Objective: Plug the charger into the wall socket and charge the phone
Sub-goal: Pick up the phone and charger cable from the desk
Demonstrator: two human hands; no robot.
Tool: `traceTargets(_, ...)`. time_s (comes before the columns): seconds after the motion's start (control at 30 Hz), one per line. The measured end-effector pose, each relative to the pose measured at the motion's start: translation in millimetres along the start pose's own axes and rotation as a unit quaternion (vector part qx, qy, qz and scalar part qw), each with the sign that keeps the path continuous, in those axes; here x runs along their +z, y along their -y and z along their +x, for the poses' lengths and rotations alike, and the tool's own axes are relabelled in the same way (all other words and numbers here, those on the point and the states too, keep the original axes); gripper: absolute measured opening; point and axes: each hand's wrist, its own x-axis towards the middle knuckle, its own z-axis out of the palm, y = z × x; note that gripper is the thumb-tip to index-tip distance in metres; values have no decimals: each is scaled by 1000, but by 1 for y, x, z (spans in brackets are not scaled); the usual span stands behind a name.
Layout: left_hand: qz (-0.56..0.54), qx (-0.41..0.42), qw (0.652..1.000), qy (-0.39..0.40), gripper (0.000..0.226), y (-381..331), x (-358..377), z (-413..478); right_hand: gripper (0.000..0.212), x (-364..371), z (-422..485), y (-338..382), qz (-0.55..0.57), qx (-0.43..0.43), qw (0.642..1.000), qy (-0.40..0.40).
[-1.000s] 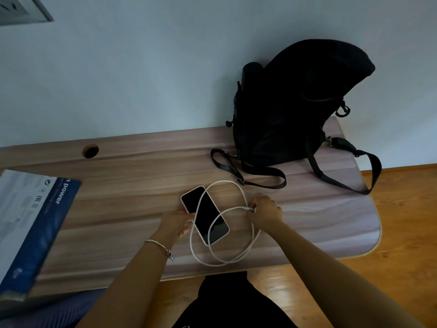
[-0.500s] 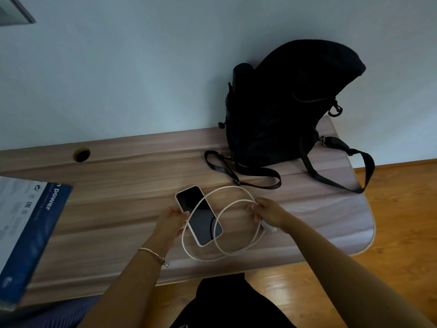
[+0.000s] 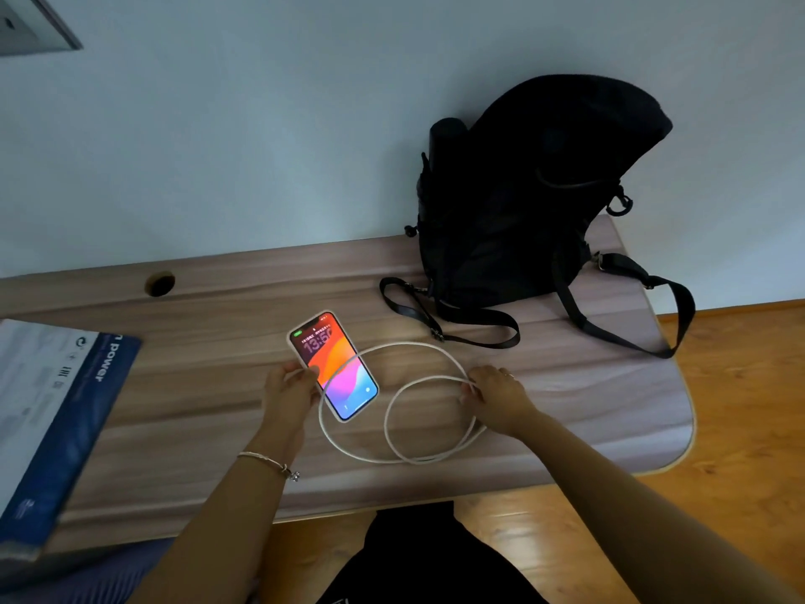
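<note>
The left hand (image 3: 291, 392) is pinching the cable (image 3: 411, 461) beside the lit phone (image 3: 333, 366) on the desk (image 3: 196, 407), the right hand (image 3: 496, 396) is pinching its loops; freeing slack first is probably helping it reach the socket (image 3: 17, 28)

Matt wood desk (image 3: 566, 385), glossy phone (image 3: 333, 364) scrn.

black backpack (image 3: 536, 202) on the desk (image 3: 196, 385), blue-white packet (image 3: 52, 420) at its left edge
</note>
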Motion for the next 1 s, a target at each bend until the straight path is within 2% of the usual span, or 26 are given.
traceTargets(0.07,-21,22,999,-24,12,-4,-2,0,40,2,0,0,-11,7,1000,16)
traceTargets(0.17,-69,51,994,-68,24,-14,-6,-1,74,5,0,1,-25,23,998,53)
traceTargets(0.27,-103,59,988,-96,26,-25,-14,0,101,9,-2,6,-28,31,998,56)
traceTargets(0.4,-109,59,987,-106,23,-36,-25,1,127,14,-9,12,-77,-9,995,61)
traceTargets(0.57,-95,60,990,-82,20,-41,-26,-4,123,20,-15,11,-162,-85,980,72)
traceTargets(0.67,-88,52,994,-48,11,-38,-23,-10,112,22,-16,12,-150,-74,985,27)
traceTargets(0.8,-85,38,996,-14,18,-28,-20,-19,111,22,-12,13,-120,-62,991,-7)
traceTargets(0.93,-81,23,996,-13,22,-19,-20,-23,115,23,-7,17,-83,-25,996,3)
traceTargets(1.0,-76,18,997,-10,22,-18,-19,-25,107,23,-4,22,-71,4,997,13)
